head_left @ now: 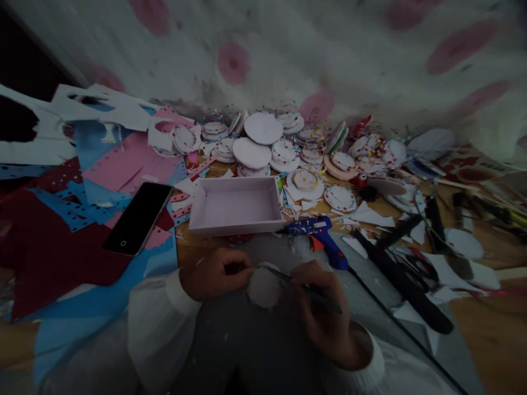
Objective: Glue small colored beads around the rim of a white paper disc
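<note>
A small round pale disc (pixel 264 286) lies on the grey mat (pixel 242 343) in front of me. My left hand (pixel 220 272) is closed in a pinch at the disc's upper left rim, where something thin may sit between the fingertips. In my right hand (pixel 323 304) is a slim, dark, pointed tool (pixel 319 296), held like a pen. Its tip reaches the disc's upper edge; its exact kind is too dark to tell. Just beyond the hands lie an open white box (pixel 241 206) and a blue glue gun (pixel 321 230) with an orange trigger.
At left, a phone (pixel 140 216) rests on coloured paper sheets (pixel 117 170). Stacks of round white discs (pixel 263 129) with coloured beads line the wall. Scissors (pixel 415 269), a black rod-like tool (pixel 405 282) and paper scraps (pixel 373 215) lie right; the glue gun's cord crosses there.
</note>
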Action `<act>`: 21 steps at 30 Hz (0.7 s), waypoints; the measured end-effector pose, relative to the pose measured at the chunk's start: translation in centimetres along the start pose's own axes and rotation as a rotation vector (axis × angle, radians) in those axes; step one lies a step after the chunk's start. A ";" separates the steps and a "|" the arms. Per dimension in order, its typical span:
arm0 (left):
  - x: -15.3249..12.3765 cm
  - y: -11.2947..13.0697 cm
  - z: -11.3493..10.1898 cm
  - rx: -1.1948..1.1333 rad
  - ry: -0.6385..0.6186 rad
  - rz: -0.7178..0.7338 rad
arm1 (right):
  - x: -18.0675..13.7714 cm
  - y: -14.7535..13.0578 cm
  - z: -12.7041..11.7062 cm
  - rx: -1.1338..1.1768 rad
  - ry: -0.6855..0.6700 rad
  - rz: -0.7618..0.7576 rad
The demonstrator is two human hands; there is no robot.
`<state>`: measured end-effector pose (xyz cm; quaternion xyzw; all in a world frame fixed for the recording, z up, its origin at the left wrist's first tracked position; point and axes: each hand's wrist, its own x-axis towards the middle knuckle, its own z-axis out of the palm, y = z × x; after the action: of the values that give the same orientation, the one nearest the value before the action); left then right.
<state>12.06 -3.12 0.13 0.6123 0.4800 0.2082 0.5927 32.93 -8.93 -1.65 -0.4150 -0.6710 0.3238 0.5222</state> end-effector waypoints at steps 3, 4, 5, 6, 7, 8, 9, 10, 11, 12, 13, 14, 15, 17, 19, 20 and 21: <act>0.0 0.2 0.1 0.006 0.009 -0.012 | -0.1 0.2 0.0 0.008 -0.034 0.001; 0.0 0.3 0.1 0.000 0.010 -0.020 | -0.2 0.3 0.0 0.005 -0.045 -0.003; 0.0 0.4 0.1 -0.008 0.010 -0.031 | -0.1 0.3 0.0 0.000 -0.056 -0.010; 0.0 0.4 0.1 -0.012 0.011 -0.042 | -0.1 0.3 0.0 -0.007 -0.067 -0.022; 0.0 0.4 0.1 -0.011 0.014 -0.047 | 0.0 0.2 0.0 -0.017 -0.083 -0.034; 0.0 0.3 0.1 -0.005 0.018 -0.045 | 0.0 0.2 -0.1 -0.029 -0.098 -0.048; 0.0 0.2 0.1 0.003 0.021 -0.034 | 0.1 0.1 -0.1 -0.040 -0.114 -0.064; 0.0 0.0 0.1 0.015 0.020 -0.018 | 0.2 0.0 -0.2 -0.051 -0.128 -0.081; 0.0 -0.1 0.1 0.029 0.016 0.000 | 0.3 -0.1 -0.2 -0.064 -0.142 -0.094; 0.1 -0.3 0.1 0.044 0.010 0.017 | 0.4 -0.2 -0.3 -0.077 -0.154 -0.107; 0.1 -0.4 0.1 0.058 0.007 0.029 | 0.4 -0.2 -0.3 -0.094 -0.167 -0.121; 0.1 -0.4 0.1 0.068 0.005 0.034 | 0.4 -0.3 -0.4 -0.117 -0.184 -0.133; 0.1 -0.4 0.1 0.073 0.007 0.035 | 0.4 -0.2 -0.5 -0.141 -0.205 -0.147; 0.0 -0.3 0.1 0.068 0.012 0.029 | 0.3 -0.1 -0.5 -0.182 -0.247 -0.177; 0.0 -0.1 0.1 0.062 0.011 0.022 | 0.2 0.0 -0.6 -0.205 -0.281 -0.199; 0.1 0.0 0.1 0.060 0.010 0.021 | 0.2 0.1 -0.6 -0.212 -0.294 -0.203; 0.1 0.1 0.1 0.058 0.011 0.021 | 0.2 0.1 -0.6 -0.221 -0.302 -0.208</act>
<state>12.19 -3.08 0.22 0.6331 0.4826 0.2037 0.5698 33.50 -8.72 -1.56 -0.3448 -0.8123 0.2513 0.3976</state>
